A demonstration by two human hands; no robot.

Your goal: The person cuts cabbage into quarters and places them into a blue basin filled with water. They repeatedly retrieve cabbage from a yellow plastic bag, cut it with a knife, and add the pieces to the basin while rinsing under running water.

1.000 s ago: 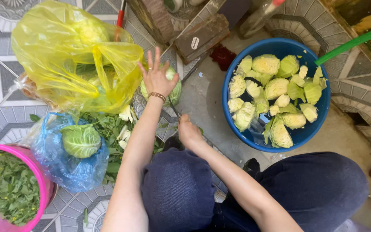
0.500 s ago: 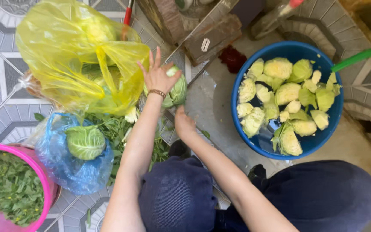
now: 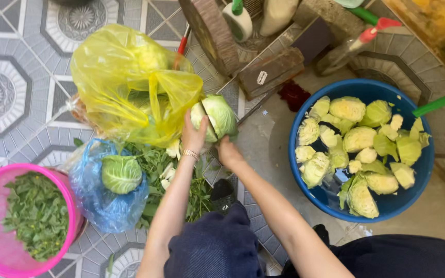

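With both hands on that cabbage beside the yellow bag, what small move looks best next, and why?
Probably carry the cabbage rightward to the blue basin. The left hand and right hand both hold it, apparently off the floor, it already looks split, and the basin holds similar cut cabbage pieces in water.

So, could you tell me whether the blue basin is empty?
No, the blue basin holds water and many cut cabbage pieces.
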